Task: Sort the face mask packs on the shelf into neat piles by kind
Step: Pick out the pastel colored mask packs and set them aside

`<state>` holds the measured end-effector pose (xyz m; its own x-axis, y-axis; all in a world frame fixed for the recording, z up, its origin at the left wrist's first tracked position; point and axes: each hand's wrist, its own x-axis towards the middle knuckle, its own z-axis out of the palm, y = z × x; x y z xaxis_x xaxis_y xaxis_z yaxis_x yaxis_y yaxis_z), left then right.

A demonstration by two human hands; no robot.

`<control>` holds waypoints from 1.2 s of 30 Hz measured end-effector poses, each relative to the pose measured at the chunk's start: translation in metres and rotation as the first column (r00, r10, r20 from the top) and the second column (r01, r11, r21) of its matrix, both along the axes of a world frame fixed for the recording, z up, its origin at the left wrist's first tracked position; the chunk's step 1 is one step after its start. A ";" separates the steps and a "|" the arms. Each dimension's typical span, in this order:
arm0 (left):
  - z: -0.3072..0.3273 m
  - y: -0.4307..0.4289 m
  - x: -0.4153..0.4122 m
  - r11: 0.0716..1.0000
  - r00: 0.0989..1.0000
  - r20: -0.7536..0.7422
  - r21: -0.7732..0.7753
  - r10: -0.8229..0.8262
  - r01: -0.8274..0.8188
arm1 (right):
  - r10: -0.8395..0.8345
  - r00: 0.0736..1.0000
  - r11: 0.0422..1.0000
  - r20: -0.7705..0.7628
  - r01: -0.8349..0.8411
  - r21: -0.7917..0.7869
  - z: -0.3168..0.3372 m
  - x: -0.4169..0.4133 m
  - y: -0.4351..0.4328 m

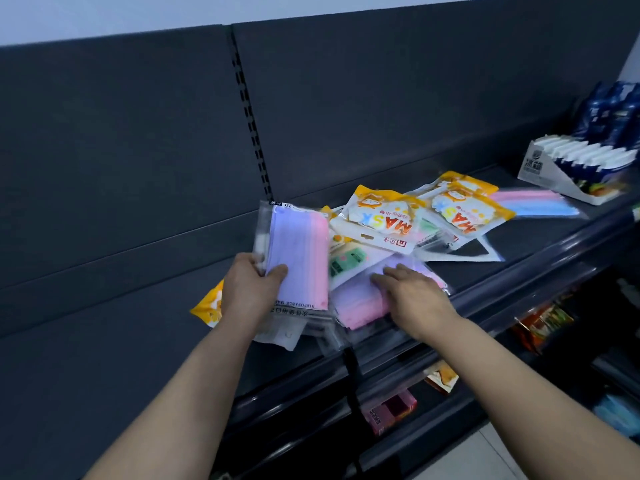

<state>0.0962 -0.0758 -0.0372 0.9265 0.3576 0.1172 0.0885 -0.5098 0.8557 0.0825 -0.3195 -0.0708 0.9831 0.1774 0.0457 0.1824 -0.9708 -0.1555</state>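
A pastel mask pack (301, 251) is gripped in the left hand (256, 284) while the right hand (414, 296) is laid flat on a similar pack (358, 304) at the shelf (526, 244) edge, where slippery packs could be nudged off.

The mask packs (298, 251) are glossy clear plastic, the dark shelf (540, 244) looks matt with a shiny front rail (519, 271), and the far-right display box (554, 174) looks like cardboard.

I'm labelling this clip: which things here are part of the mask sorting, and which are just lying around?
Job: left hand gripping purple-pink pack; right hand resting on pastel pack; yellow MASK packs; black mask pack.
Lying about: white display box; snack bags below.
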 end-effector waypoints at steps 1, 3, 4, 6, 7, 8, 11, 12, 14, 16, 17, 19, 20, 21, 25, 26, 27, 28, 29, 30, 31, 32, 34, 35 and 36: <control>-0.001 -0.002 -0.001 1.000 1.000 0.006 -0.005 0.008 -0.008 | 0.056 0.998 0.998 -0.037 -0.054 0.042 -0.002 0.004 -0.001; -0.001 -0.005 -0.001 1.000 0.999 0.023 -0.015 0.026 -0.026 | 0.120 0.989 0.992 -0.089 -0.115 0.057 -0.001 0.013 -0.001; 0.000 -0.006 -0.002 0.999 0.999 0.034 -0.018 0.038 -0.037 | 0.141 0.984 0.990 -0.107 -0.138 0.037 0.001 0.019 -0.001; 0.001 -0.006 -0.002 0.998 0.997 0.056 -0.021 0.053 -0.052 | 0.205 0.970 0.976 -0.131 -0.212 -0.044 0.004 0.032 -0.001; 0.002 -0.005 -0.003 0.998 0.996 0.066 -0.018 0.056 -0.055 | 0.236 0.962 0.966 -0.139 -0.247 -0.073 0.006 0.037 0.001; 0.002 -0.004 -0.004 0.998 0.996 0.072 -0.016 0.057 -0.056 | 0.251 0.956 0.961 -0.149 -0.265 -0.081 0.008 0.042 0.002; 0.003 0.002 -0.008 0.996 0.994 0.068 0.001 0.090 -0.091 | 0.230 0.959 0.965 -0.164 -0.246 -0.088 0.019 0.047 0.005; 0.004 0.003 -0.009 0.995 0.993 0.062 0.008 0.102 -0.103 | 0.213 0.967 0.964 -0.138 -0.231 -0.130 0.023 0.045 0.007; 0.004 0.004 -0.009 0.994 0.992 0.056 0.012 0.111 -0.112 | 0.192 0.981 0.963 -0.027 -0.194 -0.189 0.031 0.042 0.008; 0.006 0.005 -0.010 0.994 0.992 0.058 -0.014 0.112 -0.111 | 0.172 0.975 0.981 0.138 -0.157 -0.114 0.040 0.040 0.008; 0.007 0.006 -0.009 0.993 0.992 0.064 -0.043 0.113 -0.110 | 0.159 0.965 0.987 0.211 -0.150 -0.057 0.045 0.038 0.007; 0.009 0.009 -0.008 0.987 0.988 0.076 -0.101 0.131 -0.123 | 0.158 0.953 0.986 0.258 -0.165 0.006 0.050 0.036 0.009; 0.011 0.011 -0.008 0.983 0.986 0.088 -0.128 0.144 -0.132 | 0.168 0.956 0.984 0.239 -0.176 0.012 0.051 0.033 0.011; 0.014 0.013 -0.008 0.977 0.982 0.098 -0.155 0.162 -0.145 | 0.180 0.958 0.983 0.223 -0.185 0.001 0.050 0.031 0.014; 0.025 0.036 -0.014 0.916 0.936 0.164 -0.314 0.311 -0.249 | 0.161 0.928 0.977 0.335 -0.199 0.082 0.058 0.025 0.031; 0.025 0.046 -0.017 0.892 0.915 0.185 -0.358 0.358 -0.276 | 0.143 0.924 0.971 0.355 -0.200 0.131 0.064 0.026 0.039; 0.026 0.056 -0.022 0.867 0.896 0.195 -0.399 0.400 -0.299 | 0.129 0.925 0.966 0.357 -0.199 0.164 0.070 0.026 0.049; 0.024 0.067 -0.026 0.846 0.882 0.191 -0.425 0.430 -0.321 | 0.119 0.932 0.966 0.343 -0.188 0.178 0.075 0.027 0.059; 0.023 0.080 -0.033 0.831 0.870 0.182 -0.436 0.458 -0.346 | 0.113 0.940 0.968 0.322 -0.177 0.180 0.078 0.027 0.072; 0.022 0.093 -0.041 0.821 0.860 0.165 -0.428 0.483 -0.379 | 0.098 0.949 0.966 0.298 -0.163 0.200 0.079 0.027 0.085; 0.021 0.108 -0.051 0.813 0.850 0.148 -0.412 0.505 -0.411 | 0.083 0.959 0.957 0.269 -0.152 0.248 0.078 0.026 0.101; 0.020 0.124 -0.062 0.807 0.840 0.132 -0.390 0.526 -0.443 | 0.070 0.969 0.938 0.236 -0.144 0.315 0.077 0.025 0.118; 0.015 0.154 -0.084 0.791 0.819 0.092 -0.341 0.566 -0.509 | 0.087 0.986 0.886 0.144 -0.143 0.441 0.074 0.019 0.152; 0.012 0.170 -0.095 0.778 0.807 0.071 -0.326 0.587 -0.537 | 0.127 0.988 0.858 0.093 -0.157 0.490 0.073 0.014 0.172; 0.010 0.186 -0.107 0.768 0.798 0.045 -0.310 0.601 -0.561 | 0.179 0.983 0.830 0.044 -0.175 0.530 0.071 0.008 0.193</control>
<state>-0.0105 0.1104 -0.0273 0.5130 0.8573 0.0424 0.1672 -0.1482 0.9747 0.0907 -0.1266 0.0004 0.9379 0.2989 0.1762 0.3400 -0.6909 -0.6380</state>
